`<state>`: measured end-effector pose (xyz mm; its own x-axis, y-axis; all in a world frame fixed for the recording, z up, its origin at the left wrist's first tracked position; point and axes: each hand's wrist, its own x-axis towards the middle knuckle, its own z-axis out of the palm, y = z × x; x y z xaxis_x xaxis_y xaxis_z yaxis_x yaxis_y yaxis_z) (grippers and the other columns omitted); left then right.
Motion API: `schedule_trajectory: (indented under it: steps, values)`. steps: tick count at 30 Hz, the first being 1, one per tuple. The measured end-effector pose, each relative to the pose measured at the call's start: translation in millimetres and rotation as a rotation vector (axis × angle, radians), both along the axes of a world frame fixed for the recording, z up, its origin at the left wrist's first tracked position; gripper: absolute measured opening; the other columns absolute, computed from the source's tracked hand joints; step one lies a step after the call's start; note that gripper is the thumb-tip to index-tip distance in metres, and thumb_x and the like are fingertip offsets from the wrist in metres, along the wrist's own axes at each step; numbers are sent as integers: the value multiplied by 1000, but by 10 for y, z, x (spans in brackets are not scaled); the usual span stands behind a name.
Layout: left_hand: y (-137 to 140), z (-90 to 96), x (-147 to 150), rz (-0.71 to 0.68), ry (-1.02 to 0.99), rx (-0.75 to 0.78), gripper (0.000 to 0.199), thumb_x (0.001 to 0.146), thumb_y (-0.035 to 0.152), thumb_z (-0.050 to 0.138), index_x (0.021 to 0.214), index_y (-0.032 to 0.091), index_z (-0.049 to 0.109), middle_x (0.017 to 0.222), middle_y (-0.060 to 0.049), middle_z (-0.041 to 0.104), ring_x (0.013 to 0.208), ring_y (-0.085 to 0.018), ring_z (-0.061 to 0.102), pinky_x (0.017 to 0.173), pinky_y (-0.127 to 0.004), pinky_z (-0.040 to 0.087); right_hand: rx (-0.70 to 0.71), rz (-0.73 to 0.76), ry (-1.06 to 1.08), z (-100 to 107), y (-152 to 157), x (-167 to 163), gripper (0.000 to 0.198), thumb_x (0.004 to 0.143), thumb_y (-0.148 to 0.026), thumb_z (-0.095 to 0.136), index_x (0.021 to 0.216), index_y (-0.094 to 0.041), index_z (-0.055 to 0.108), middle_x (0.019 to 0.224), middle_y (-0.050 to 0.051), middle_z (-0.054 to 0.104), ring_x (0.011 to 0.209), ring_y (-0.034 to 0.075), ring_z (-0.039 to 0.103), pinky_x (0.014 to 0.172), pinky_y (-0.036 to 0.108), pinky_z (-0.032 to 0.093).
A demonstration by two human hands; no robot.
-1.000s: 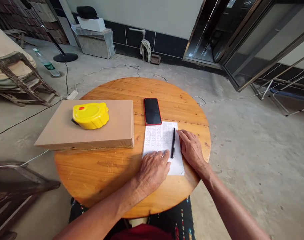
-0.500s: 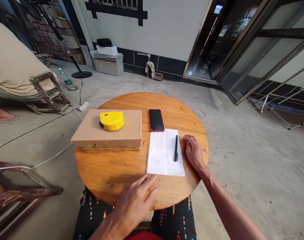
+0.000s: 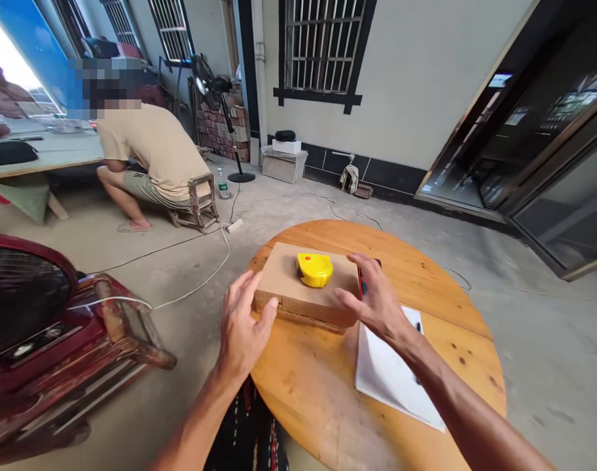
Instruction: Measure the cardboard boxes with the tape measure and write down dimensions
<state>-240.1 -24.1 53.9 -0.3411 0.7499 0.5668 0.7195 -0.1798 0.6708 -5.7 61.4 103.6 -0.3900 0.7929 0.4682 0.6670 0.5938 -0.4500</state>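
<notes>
A flat cardboard box [image 3: 298, 291] lies on the round wooden table [image 3: 440, 288], with a yellow tape measure [image 3: 315, 269] on top of it. My left hand [image 3: 242, 324] is open beside the box's left end, thumb near its corner. My right hand [image 3: 374, 301] is open at the box's right end, fingers spread, and it covers most of a red-cased phone [image 3: 361, 281]. A white sheet of paper [image 3: 387, 373] lies under my right forearm; only a bit of the black pen [image 3: 418, 326] on it shows.
A person in a beige shirt [image 3: 151, 154] sits on a wooden stool [image 3: 198, 203] at the back left. A red fan [image 3: 28, 307] stands low at my left. Cables [image 3: 195, 281] run across the concrete floor. A standing fan [image 3: 220, 98] and boxes line the far wall.
My head has risen and turned left, so the room's far side shows. Both hands left the paper and moved up to either end of the cardboard box.
</notes>
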Motion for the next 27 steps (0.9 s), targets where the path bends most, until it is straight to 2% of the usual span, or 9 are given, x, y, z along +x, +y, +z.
schedule_trajectory:
  steps: [2,5,8,11,13,15,20,24,27]
  values:
    - [182,-38,-23,-21,-95,-63,53,90,37,53,138,17,44,141,-14,45,133,-26,42,111,-44,35,-31,19,-142,56,156,-323,75,76,-47,67,140,-17,41,141,21,47,129,37,46,100,55,41]
    - [336,-120,-30,-114,-213,-168,53,92,37,46,141,16,41,143,-14,46,134,-25,42,111,-44,35,-97,9,-232,120,248,-572,74,71,-45,72,133,-13,51,129,22,58,119,39,54,98,55,40]
    - [315,-160,-27,-105,-255,-190,53,93,37,44,142,17,39,144,-14,46,134,-25,42,111,-44,34,-355,58,50,198,131,-467,58,75,-48,67,123,-15,60,116,15,66,104,33,61,90,47,46]
    - [112,-104,12,6,-225,-75,53,92,39,48,141,19,41,144,-13,45,135,-26,39,111,-45,32,-637,261,484,275,-148,-147,48,84,-55,54,114,-19,65,105,9,69,93,27,63,84,40,48]
    - [-103,-19,81,36,-263,9,48,91,40,50,135,21,47,138,-12,50,129,-26,45,107,-42,37,-761,358,627,297,-378,53,47,81,-56,57,109,-19,67,101,8,69,87,24,61,80,36,48]
    - [-339,72,189,-75,-374,-55,40,91,41,52,126,22,56,123,-10,60,110,-23,58,94,-36,47,-859,379,652,280,-610,184,50,75,-56,64,111,-20,65,98,6,68,83,22,60,74,33,48]
    - [-733,155,500,-585,-785,-486,42,86,52,56,107,17,65,84,-6,68,70,-17,62,59,-25,46,-932,312,410,93,-1115,264,62,65,-43,74,121,-23,56,110,7,64,96,26,59,81,35,48]
    - [-857,59,611,-647,-871,-685,35,80,51,65,78,16,60,58,1,59,53,-11,52,52,-21,39,-905,208,122,14,-1377,328,70,60,-24,73,127,-27,52,117,7,64,103,29,60,90,42,49]
    - [-921,18,565,-691,-1073,-756,36,75,50,68,70,17,54,50,5,50,42,-8,44,43,-20,30,-994,243,-55,73,-1457,480,70,63,-22,71,130,-34,54,132,5,61,117,32,56,101,46,45]
